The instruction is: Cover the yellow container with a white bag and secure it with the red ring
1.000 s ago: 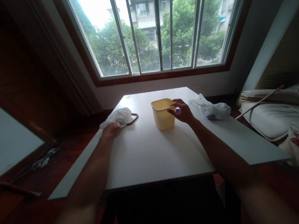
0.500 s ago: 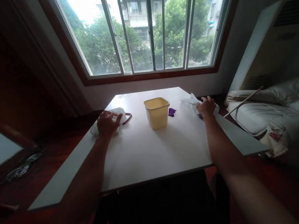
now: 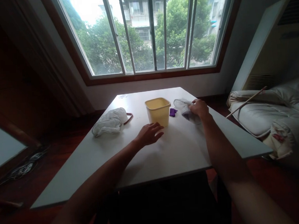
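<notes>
My left hand [image 3: 149, 134] is open, its fingers stretched out in front of the lower part of a yellow plastic bin [image 3: 158, 112]. Whether it touches the bin I cannot tell. My right hand [image 3: 200, 108] has its fingers closed on a whitish, see-through plastic bag [image 3: 184, 104] with something dark at its lower side. Between that bag and the bin lies a small purple cloth-like piece [image 3: 173, 112]. At the left of the table rests a crumpled white plastic bag [image 3: 111, 121], with a reddish-brown curved handle [image 3: 129, 117] showing at its right side.
The white table [image 3: 153, 163] has angled corners and stands before a window. To the right is a pale padded sofa [image 3: 291, 102] with a thin stick [image 3: 247, 101] across it. Cables [image 3: 22, 170] lie on the floor at the left.
My left hand has left the white bag and moved right to the front of the bin. My right hand has moved slightly left, and the see-through bag has shifted left with it.
</notes>
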Available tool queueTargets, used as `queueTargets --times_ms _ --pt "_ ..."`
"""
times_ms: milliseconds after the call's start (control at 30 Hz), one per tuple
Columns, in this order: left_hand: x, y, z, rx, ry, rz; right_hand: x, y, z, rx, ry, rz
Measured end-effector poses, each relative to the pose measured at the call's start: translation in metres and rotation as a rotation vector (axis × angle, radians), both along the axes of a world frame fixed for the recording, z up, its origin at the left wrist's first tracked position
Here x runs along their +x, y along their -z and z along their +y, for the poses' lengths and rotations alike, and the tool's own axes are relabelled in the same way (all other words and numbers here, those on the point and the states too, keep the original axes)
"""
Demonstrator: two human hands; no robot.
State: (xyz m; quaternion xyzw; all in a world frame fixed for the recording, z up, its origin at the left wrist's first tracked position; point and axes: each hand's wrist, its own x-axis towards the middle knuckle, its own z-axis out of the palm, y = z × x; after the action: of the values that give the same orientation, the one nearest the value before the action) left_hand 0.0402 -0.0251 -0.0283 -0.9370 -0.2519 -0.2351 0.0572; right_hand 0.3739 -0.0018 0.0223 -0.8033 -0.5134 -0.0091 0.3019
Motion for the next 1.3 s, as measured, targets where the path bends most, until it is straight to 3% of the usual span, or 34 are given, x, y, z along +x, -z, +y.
queueTargets --times_ms 100,233,333,467,567,700,800,933,1000,1100,1200,1300 --pt "0.023 0.006 0.009 -0.016 -0.080 0.069 -0.004 0.003 -0.001 0.104 -0.025 0.020" --pt "0.039 0.005 0.037 -0.047 -0.218 0.136 -0.003 0.013 0.005 0.211 -0.076 0.059" --pt "0.044 0.003 0.056 -0.096 -0.317 0.143 -0.004 0.015 0.007 0.301 -0.100 0.095" --pt "0.039 0.003 0.065 -0.204 -0.371 0.065 -0.010 0.006 0.001 0.293 -0.194 0.098" --pt "0.027 0.004 0.061 -0.282 -0.332 -0.071 -0.019 0.000 -0.004 0.268 -0.512 0.227" --pt "0.012 0.005 0.046 -0.338 -0.243 -0.335 -0.039 0.001 -0.009 0.048 -1.037 0.565" --pt "0.008 0.001 0.030 -0.291 -0.147 -0.465 -0.059 0.006 -0.013 -0.064 -1.200 0.626" --pt "0.010 -0.009 0.010 -0.305 -0.107 -0.437 -0.088 0.013 -0.017 -0.060 -1.194 0.680" --pt "0.010 -0.011 0.006 -0.294 -0.201 -0.424 -0.098 0.016 -0.018 -0.023 -1.175 0.748" --pt "0.007 -0.011 0.008 -0.151 -0.360 -0.384 -0.103 0.018 -0.016 -0.001 -1.188 0.815" --pt "0.004 -0.010 0.010 -0.010 -0.436 -0.336 -0.100 0.020 -0.012 -0.021 -1.188 0.811" --pt "0.005 -0.010 0.007 -0.045 -0.477 -0.279 -0.097 0.024 -0.008 0.016 -1.137 0.765"
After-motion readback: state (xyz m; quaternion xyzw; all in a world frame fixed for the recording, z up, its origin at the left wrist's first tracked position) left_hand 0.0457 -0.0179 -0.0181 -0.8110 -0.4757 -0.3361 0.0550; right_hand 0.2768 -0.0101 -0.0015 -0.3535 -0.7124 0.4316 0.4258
